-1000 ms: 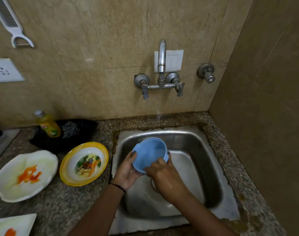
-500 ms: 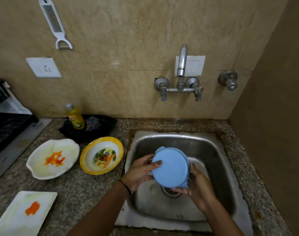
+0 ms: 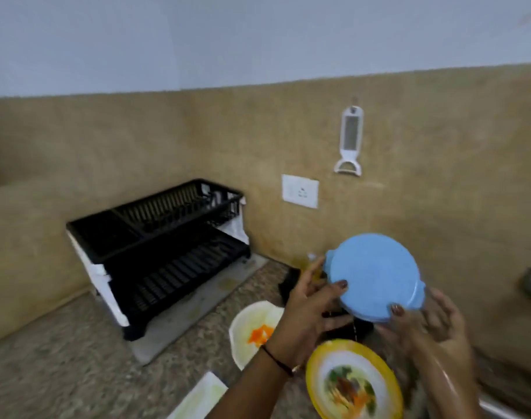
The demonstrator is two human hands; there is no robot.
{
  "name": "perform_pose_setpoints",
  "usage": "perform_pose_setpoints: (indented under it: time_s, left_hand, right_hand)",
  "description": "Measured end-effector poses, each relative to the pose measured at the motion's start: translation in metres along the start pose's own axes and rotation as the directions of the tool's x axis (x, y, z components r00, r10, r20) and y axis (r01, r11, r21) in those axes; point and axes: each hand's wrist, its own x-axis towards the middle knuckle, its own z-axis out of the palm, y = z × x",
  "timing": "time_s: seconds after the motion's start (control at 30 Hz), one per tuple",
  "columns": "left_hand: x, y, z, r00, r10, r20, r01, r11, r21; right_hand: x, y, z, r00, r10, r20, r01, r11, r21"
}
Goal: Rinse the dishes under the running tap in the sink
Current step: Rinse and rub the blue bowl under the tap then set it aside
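The blue bowl (image 3: 374, 276) is held up in the air with its base facing the camera, above the granite counter (image 3: 61, 373) and right of the black two-tier dish rack (image 3: 158, 255); the left hand (image 3: 306, 309) grips its left rim, thumb pressed on the base and fingers curled behind; the right hand (image 3: 430, 322) pinches the lower right rim, thumb on the base, its other fingers blurred behind; a thin drip falls from the bowl; below lie a yellow-rimmed plate (image 3: 353, 385), a white plate (image 3: 252, 331) stained orange and partly hidden by the left wrist, and a white rectangular plate (image 3: 200, 397) nearer; on the far wall are a socket (image 3: 300, 191) and a hanging peeler (image 3: 350, 140).
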Motion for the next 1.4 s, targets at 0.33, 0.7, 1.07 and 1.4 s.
perform_pose_setpoints:
  time_s: [0.33,0.7,1.07,1.4]
  left_hand:
    - [0.107,0.191,-0.216,0.916,0.352,-0.195,-0.255,0.883,0.395]
    - [0.261,0.25,-0.411,0.869,0.254,-0.424,-0.065,0.909,0.411]
    - [0.302,0.239,-0.442,0.774,0.196,-0.602,0.201,0.825,0.528]
    - [0.259,0.249,-0.383,0.787,0.439,-0.433,0.127,0.572,0.81]
  right_hand:
    - [0.145,0.091,0.306,0.925,0.157,0.347,-0.066,0.964,-0.259]
    - [0.275,0.264,0.487,0.794,0.359,0.491,0.048,0.768,-0.638]
    - [0.323,0.31,0.512,0.711,0.433,0.554,0.248,0.583,-0.774]
    - [0.27,0.271,0.484,0.818,0.118,0.563,0.353,0.669,-0.654]
